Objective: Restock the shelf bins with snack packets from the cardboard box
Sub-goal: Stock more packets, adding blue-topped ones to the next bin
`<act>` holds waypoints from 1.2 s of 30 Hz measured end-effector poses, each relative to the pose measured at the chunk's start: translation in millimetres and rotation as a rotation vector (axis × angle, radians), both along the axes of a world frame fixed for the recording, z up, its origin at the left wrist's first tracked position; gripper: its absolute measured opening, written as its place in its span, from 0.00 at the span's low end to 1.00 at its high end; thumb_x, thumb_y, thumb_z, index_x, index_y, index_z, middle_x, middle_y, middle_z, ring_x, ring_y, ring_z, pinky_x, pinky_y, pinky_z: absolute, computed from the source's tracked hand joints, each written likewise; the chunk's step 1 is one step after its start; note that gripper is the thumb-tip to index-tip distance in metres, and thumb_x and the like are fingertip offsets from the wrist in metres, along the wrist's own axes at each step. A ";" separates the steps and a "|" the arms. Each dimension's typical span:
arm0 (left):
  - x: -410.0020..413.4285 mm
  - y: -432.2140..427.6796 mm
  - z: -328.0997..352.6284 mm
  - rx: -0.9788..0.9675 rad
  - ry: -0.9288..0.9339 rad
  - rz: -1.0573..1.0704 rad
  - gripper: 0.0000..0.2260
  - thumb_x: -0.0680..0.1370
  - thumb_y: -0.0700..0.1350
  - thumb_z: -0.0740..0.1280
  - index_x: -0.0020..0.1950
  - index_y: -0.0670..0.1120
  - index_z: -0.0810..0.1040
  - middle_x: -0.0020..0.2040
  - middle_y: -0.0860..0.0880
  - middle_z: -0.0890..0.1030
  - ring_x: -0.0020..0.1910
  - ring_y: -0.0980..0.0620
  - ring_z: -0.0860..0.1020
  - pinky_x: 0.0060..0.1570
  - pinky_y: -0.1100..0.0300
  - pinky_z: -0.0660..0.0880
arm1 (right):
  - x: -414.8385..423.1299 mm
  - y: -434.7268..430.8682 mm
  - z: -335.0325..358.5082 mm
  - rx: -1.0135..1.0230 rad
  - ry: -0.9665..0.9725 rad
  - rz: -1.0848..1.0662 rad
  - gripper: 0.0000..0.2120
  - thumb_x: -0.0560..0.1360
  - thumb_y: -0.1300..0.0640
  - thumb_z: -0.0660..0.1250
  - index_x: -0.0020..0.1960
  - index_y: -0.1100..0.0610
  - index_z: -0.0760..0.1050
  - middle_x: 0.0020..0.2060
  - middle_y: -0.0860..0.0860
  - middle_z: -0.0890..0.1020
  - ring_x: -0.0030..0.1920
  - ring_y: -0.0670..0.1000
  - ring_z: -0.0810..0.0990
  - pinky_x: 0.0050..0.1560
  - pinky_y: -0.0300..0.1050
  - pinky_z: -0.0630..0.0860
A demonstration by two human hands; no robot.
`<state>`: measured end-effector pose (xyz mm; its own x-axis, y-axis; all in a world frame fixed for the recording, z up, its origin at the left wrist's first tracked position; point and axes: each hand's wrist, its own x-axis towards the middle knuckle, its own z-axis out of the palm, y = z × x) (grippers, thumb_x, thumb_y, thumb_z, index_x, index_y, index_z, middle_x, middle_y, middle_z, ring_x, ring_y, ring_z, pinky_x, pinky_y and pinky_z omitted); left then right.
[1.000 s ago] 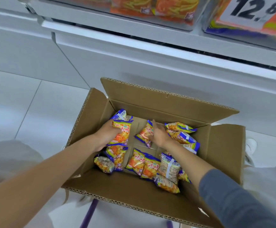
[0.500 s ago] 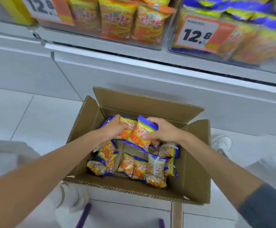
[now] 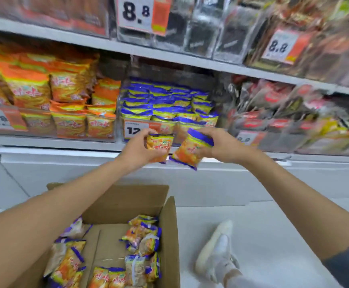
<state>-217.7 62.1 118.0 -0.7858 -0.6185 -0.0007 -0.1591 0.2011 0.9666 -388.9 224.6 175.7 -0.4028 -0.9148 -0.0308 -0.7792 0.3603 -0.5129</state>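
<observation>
Status: mid-task. Left hand [image 3: 137,149] grip holds one snack packet [image 3: 159,145]; right hand [image 3: 221,147] grip holds a second packet [image 3: 190,150]. Both are near the blue-top bin [image 3: 165,104], not yet placed. Cardboard box [image 3: 170,225] contains many pkts [image 3: 142,240]; est. much left.

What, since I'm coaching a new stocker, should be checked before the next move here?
1. Left grip holds an orange foil snack packet with purple edges: ok.
2. Right grip holds a second orange-and-purple foil packet: ok.
3. Clear plastic shelf bin of matching purple-topped packets lies straight ahead of both hands: ok.
4. Free room in that bin: cannot tell, the picture is blurred.
5. Brown cardboard box holds more packets: ok.
</observation>
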 end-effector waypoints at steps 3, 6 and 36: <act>-29.2 -7.1 28.3 -0.098 0.097 0.069 0.18 0.72 0.38 0.74 0.58 0.48 0.72 0.43 0.54 0.78 0.39 0.58 0.77 0.36 0.70 0.75 | -41.1 7.3 43.0 -0.184 0.222 -0.124 0.17 0.70 0.61 0.73 0.59 0.55 0.77 0.48 0.49 0.82 0.48 0.55 0.81 0.47 0.44 0.73; -48.3 -18.9 39.8 -0.177 0.101 0.094 0.14 0.72 0.41 0.75 0.54 0.48 0.74 0.43 0.54 0.80 0.39 0.59 0.78 0.37 0.70 0.75 | -75.8 -1.9 56.9 -0.131 0.480 -0.201 0.20 0.72 0.62 0.70 0.64 0.56 0.74 0.54 0.58 0.82 0.55 0.60 0.79 0.52 0.49 0.73; -104.6 -57.1 32.4 -0.421 -0.452 -0.332 0.38 0.66 0.69 0.65 0.69 0.48 0.66 0.62 0.48 0.77 0.61 0.46 0.75 0.61 0.47 0.73 | -124.4 -48.3 61.5 0.430 0.642 -0.001 0.08 0.68 0.63 0.65 0.48 0.57 0.75 0.43 0.55 0.81 0.45 0.60 0.78 0.46 0.57 0.78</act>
